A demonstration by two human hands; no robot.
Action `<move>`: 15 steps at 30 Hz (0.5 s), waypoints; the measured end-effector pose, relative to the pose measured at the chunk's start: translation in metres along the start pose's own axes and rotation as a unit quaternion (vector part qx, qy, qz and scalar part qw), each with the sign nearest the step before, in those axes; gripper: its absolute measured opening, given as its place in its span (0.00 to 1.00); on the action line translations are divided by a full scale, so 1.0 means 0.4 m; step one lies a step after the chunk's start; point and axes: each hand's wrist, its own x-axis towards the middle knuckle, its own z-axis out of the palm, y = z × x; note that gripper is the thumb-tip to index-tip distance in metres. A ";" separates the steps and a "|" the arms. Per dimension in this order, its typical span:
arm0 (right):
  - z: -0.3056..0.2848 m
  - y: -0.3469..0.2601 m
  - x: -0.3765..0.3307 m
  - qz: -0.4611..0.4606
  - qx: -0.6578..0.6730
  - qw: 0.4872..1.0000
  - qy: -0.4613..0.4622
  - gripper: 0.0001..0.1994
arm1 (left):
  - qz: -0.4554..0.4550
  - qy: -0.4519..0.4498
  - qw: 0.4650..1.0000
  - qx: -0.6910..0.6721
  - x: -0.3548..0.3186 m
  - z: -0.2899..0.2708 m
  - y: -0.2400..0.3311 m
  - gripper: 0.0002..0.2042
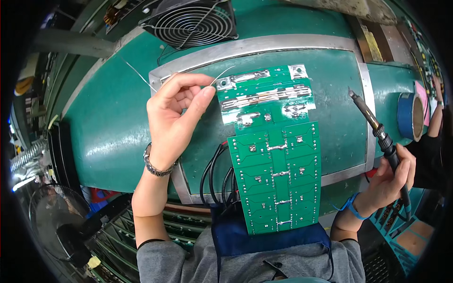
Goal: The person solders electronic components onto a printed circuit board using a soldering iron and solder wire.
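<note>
My left hand [177, 113] pinches a thin strand of solder wire [222, 74] between thumb and forefinger, just off the upper left corner of a green circuit board [278, 177]. The wire's tail runs out past the knuckles to the upper left. Wide silvery solder strips cross the far end of the board, and rows of small joints cover its near part, which reaches over my lap. On the right, my right hand [389, 177] is closed around a black soldering iron [377, 129]. Its tip points up and left, apart from the board.
A square black fan [191, 23] stands at the back of the green table [113, 127]. A metal frame [365, 108] surrounds the work spot. Black cables [210, 172] loop left of the board. A blue tape roll [410, 116] sits at right, near another person's arm [436, 113].
</note>
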 end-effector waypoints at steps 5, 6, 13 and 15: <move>0.030 -0.007 0.001 -0.060 0.003 0.997 -0.047 0.19 | -0.003 0.004 1.000 -0.031 0.003 0.016 -0.001 0.07; 0.035 -0.001 0.004 -0.056 0.008 0.997 -0.049 0.19 | -0.005 0.006 1.000 -0.025 0.002 0.016 0.001 0.07; 0.032 -0.007 0.033 -0.039 0.027 0.996 -0.079 0.18 | 0.040 0.010 0.999 0.021 0.022 0.027 0.035 0.06; 0.038 -0.013 0.043 -0.052 0.020 0.992 -0.109 0.18 | 0.046 0.005 0.998 0.044 0.028 0.027 0.041 0.06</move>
